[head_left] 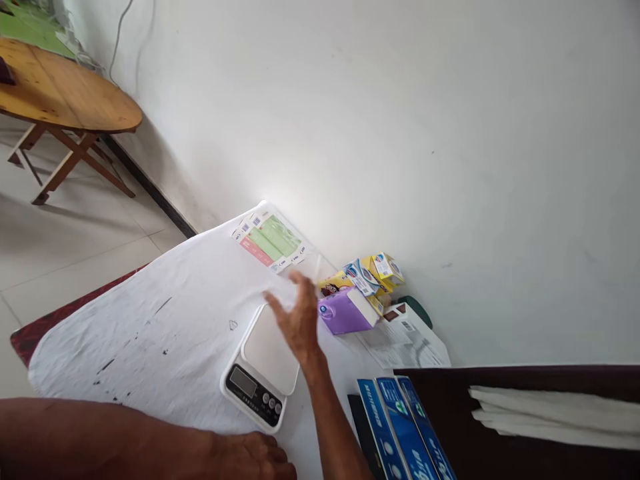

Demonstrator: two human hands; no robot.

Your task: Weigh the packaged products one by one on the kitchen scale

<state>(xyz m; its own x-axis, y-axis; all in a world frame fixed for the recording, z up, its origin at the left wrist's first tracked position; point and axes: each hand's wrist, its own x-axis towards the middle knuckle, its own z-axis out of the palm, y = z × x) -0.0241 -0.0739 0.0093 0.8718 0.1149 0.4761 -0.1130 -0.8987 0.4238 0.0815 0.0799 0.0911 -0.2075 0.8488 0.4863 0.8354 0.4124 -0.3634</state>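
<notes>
My right hand reaches over a white kitchen scale, thumb and fingers apart, with nothing visible in its grasp. The scale lies tilted on a white-covered table, its black panel and buttons facing me. Beside my right hand stand a purple box and several yellow and blue-white boxes. Just below the scale, my left hand rests with its fingers curled in; the frame cuts it off, and whatever they may hold is hidden. Beyond the scale lie flat green and pink cards or packets.
Blue printed boxes lie at the lower right, near a printed sheet and a dark green object. White cloth is on a dark surface. A plain wall bounds the table; a wooden folding table stands far left.
</notes>
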